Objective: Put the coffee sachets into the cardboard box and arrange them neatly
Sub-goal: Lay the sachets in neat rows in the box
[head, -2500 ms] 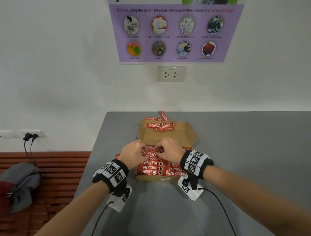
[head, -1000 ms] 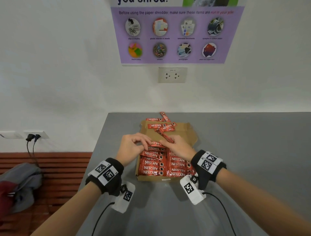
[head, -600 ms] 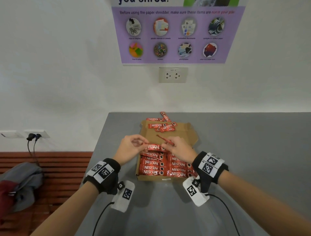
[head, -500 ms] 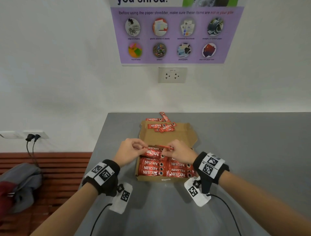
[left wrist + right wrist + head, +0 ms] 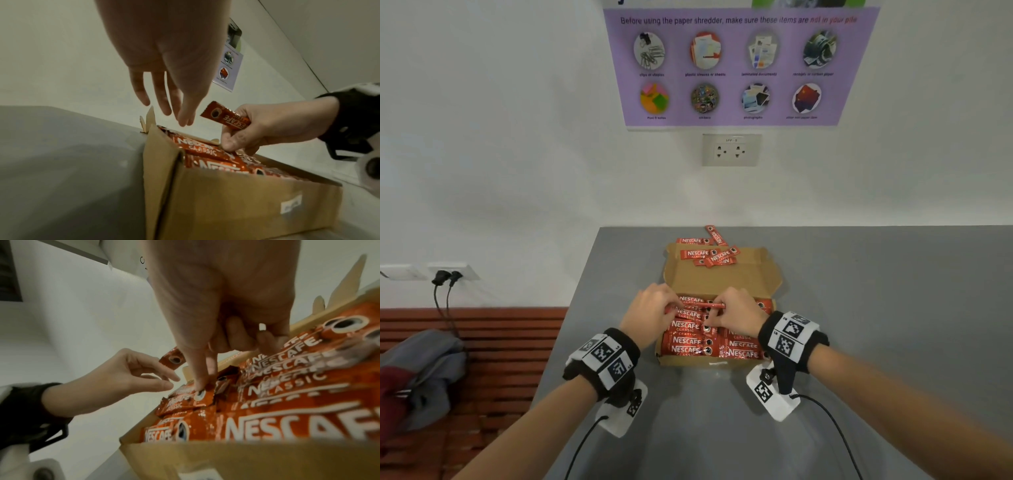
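The open cardboard box point(image 5: 690, 360) sits mid-table, filled with rows of red coffee sachets point(image 5: 686, 341). My right hand point(image 5: 722, 315) grips one sachet point(image 5: 226, 120) level over the back rows, while its thumb point(image 5: 198, 382) presses on a packed sachet point(image 5: 183, 400). The held sachet's left end point(image 5: 172, 360) pokes out behind that hand. My left hand point(image 5: 164, 112) hovers over the box's back left corner with fingers straight, holding nothing. Several loose sachets point(image 5: 709, 256) lie on the opened lid point(image 5: 722, 279) and on the table behind it.
The grey table point(image 5: 876, 308) ends against a white wall with a socket point(image 5: 731, 149) and a purple poster. Its left edge drops to a wooden bench point(image 5: 482, 342) holding a grey bag point(image 5: 421, 370). Cables trail from both wrist cameras.
My right hand took a sachet from near the lid, brought it down over the box and turned it level. My left hand stayed by its left end and now touches nothing.
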Demonstrator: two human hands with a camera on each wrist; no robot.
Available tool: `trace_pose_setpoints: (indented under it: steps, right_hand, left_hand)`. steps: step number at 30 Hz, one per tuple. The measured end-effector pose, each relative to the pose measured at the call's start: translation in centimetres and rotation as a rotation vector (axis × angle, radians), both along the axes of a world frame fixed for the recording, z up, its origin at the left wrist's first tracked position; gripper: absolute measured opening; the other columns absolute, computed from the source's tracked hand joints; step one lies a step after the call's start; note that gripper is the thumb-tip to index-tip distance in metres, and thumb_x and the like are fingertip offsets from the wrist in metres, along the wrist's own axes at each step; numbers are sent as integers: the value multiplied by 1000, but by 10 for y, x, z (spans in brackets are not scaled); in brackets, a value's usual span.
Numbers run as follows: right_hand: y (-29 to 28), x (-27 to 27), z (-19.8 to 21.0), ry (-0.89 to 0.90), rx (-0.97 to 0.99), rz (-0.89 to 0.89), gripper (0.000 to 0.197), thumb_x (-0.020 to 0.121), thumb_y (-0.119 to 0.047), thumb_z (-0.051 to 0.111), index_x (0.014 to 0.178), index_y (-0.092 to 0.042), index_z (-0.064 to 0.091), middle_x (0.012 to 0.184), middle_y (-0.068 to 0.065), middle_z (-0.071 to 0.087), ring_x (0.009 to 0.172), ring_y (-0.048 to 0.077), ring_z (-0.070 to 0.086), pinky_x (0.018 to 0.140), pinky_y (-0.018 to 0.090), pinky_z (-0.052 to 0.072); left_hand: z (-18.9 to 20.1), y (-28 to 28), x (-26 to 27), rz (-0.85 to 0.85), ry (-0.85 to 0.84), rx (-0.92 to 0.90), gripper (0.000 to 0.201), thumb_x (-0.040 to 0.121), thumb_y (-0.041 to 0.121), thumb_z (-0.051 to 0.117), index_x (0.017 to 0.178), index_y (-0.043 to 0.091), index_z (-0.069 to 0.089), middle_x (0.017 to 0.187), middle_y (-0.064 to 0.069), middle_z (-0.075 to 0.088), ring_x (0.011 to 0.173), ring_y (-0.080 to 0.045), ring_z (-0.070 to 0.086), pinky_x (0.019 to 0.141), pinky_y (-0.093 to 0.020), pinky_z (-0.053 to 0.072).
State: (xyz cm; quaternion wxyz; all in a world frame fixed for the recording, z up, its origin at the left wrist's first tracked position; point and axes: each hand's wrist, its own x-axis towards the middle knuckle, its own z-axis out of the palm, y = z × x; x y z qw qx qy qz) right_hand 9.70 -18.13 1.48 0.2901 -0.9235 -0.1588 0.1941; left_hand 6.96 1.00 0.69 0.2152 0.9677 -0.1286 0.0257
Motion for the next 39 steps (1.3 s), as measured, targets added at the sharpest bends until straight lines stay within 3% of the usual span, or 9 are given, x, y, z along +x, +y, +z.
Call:
trace_pose_setpoints:
  steps: [4,7,11,13,25,31,35,37,39]
  right_hand:
    - [-1,-1,0,-14,25,0,18,82,-26,70,71,-13,64,73,0,66,61,13,62,49,18,46]
    - [-6,2,2,-69,45,-91,17,82,-30,69,77,-15,65,71,-2,65,54,7,56,50,20,46]
    - [-11,5,7,-94,-29,-49,15,80,-27,71,87,-15,68,85,-3,67,73,11,62,69,25,53]
    - [-11,3,8,-85,-81,-6,17,80,-27,71,91,-14,69,90,-1,69,78,13,64,73,27,54]
    - [-3,8,2,-134,-231,15,35,74,-44,73,92,-14,68,87,0,70,74,15,64,72,32,55]
    - [-3,9,2,-113,-208,30,28,77,-37,73,90,-13,69,89,1,70,78,15,65,74,30,55]
    - [-4,11,-1,-111,-177,0,23,80,-33,70,88,-12,67,84,1,69,75,16,65,71,31,56]
    - [-5,12,-1,-123,-141,-20,20,85,-30,66,85,-10,66,76,0,66,66,14,63,58,24,52]
    - [-6,12,4,-163,-68,-51,18,85,-30,64,80,-13,65,66,-6,60,53,7,54,45,15,39]
  left_hand:
    - [3,-3,7,-40,13,108,22,90,20,58,109,18,68,116,2,61,107,-14,52,94,-28,38]
    - [6,-6,11,-71,24,141,22,89,22,60,110,19,68,116,2,61,108,-14,52,96,-30,38]
    - [7,-7,12,-94,39,182,23,89,30,59,109,21,66,116,6,61,107,-10,51,94,-27,32]
    - [7,-6,13,-102,54,190,24,89,32,59,109,21,65,116,7,61,108,-10,50,92,-27,30]
    - [7,-5,13,-134,113,312,33,87,34,58,119,23,60,123,6,57,113,-12,45,97,-33,27]
    - [8,-8,14,-148,124,322,33,87,35,58,118,23,60,120,6,57,112,-13,44,96,-32,26]
    - [10,-7,13,-148,109,274,32,86,36,60,115,22,61,120,7,58,112,-12,44,96,-32,25]
    - [12,-6,13,-143,95,235,31,87,35,60,115,22,62,119,7,59,111,-11,44,95,-31,25]
    - [14,-5,14,-130,71,198,29,87,34,60,114,22,63,118,7,60,111,-10,45,95,-30,25]
